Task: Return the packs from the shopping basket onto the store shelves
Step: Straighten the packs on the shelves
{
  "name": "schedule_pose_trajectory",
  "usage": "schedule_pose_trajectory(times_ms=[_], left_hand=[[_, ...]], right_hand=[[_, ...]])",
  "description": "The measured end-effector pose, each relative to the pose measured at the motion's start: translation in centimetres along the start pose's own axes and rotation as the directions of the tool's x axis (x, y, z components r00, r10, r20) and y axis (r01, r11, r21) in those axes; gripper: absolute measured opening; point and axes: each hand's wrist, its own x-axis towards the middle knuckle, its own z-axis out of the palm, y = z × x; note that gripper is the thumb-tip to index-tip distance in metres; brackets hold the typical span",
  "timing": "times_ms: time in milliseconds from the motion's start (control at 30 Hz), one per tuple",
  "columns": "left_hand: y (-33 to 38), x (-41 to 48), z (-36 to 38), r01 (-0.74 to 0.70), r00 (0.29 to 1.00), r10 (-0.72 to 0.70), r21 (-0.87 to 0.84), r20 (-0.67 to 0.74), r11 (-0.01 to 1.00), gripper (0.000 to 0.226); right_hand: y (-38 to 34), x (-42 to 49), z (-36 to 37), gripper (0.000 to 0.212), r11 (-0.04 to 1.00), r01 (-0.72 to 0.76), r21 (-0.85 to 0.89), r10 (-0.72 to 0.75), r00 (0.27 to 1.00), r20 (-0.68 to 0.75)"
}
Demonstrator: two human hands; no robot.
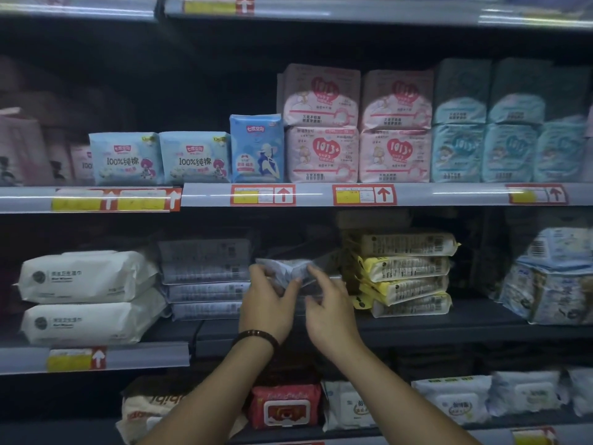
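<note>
Both my hands reach into the middle shelf (417,329) at a grey-white pack (290,266) lying on a low stack there. My left hand (268,300), with a dark bead bracelet on its wrist, grips the pack's near left edge. My right hand (327,306) touches the pack's right end, thumb on top and fingers loosely bent. The pack sits between a stack of grey-blue packs (205,274) on its left and a stack of yellow packs (404,274) on its right. The shopping basket is out of view.
White wipe packs (86,297) lie at the left of this shelf, pale blue packs (552,284) at the right. The shelf above carries blue, pink (322,123) and teal packs. Below stand a red pack (285,407) and white wipe packs (455,399). Price rails edge each shelf.
</note>
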Motion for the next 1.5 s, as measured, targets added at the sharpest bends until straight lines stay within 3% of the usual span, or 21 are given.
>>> schedule_pose_trajectory(times_ms=[167, 267, 500, 733, 767, 833, 867, 933, 1000, 1067, 1500], left_hand=[[-0.6, 0.5, -0.2, -0.057, 0.998, 0.061, 0.109, -0.034, 0.992, 0.013], [-1.2, 1.5, -0.5, -0.003, 0.996, 0.012, 0.108, -0.087, 0.994, 0.021], [-2.2, 3.3, -1.4, 0.137, 0.969, -0.159, -0.122, -0.187, 0.983, 0.025], [-1.9, 2.5, -0.9, 0.164, 0.919, -0.205, -0.148, -0.336, 0.975, 0.022], [-1.6, 1.9, -0.6, 0.142, 0.913, -0.177, -0.121, -0.367, 0.982, 0.02], [-1.4, 0.5, 0.1, -0.065, 0.91, 0.114, 0.133, -0.4, 0.989, 0.011], [-1.6, -0.1, 0.6, -0.2, 0.887, 0.306, 0.31, -0.345, 0.929, 0.014], [-2.1, -0.7, 1.9, -0.414, 0.831, 0.547, 0.549, -0.098, 0.726, 0.047], [-2.6, -0.8, 2.8, -0.498, 0.828, 0.538, 0.645, 0.156, 0.58, 0.081], [-3.4, -0.6, 3.5, -0.525, 0.832, 0.479, 0.671, 0.278, 0.523, 0.092], [-5.1, 0.9, 3.0, -0.498, 0.858, 0.339, 0.786, 0.386, 0.366, 0.078]], right_hand=[[0.3, 0.5, 0.4, 0.062, 1.0, 0.005, -0.024, -0.002, 0.994, 0.106], [0.5, 0.4, 0.5, 0.064, 1.0, 0.0, -0.024, 0.004, 0.987, 0.16], [2.0, 0.7, -1.5, 0.087, 0.985, -0.17, -0.026, 0.171, 0.984, 0.047], [2.8, 1.9, -1.1, 0.087, 0.969, -0.246, 0.024, 0.246, 0.969, 0.025], [2.9, 2.1, -0.9, 0.089, 0.959, -0.273, 0.08, 0.271, 0.962, 0.033], [3.0, 2.4, -0.9, 0.097, 0.922, -0.338, 0.19, 0.332, 0.941, 0.065], [2.8, 2.5, -1.1, 0.099, 0.906, -0.352, 0.235, 0.346, 0.936, 0.071], [2.6, 2.4, -1.4, 0.092, 0.897, -0.359, 0.258, 0.356, 0.932, 0.062], [2.3, 2.2, -1.5, 0.089, 0.902, -0.351, 0.25, 0.353, 0.935, 0.037], [2.2, 2.2, -1.5, 0.087, 0.918, -0.344, 0.196, 0.35, 0.937, 0.008], [4.3, 3.3, 0.3, 0.094, 0.892, -0.37, 0.26, 0.349, 0.929, 0.126]])
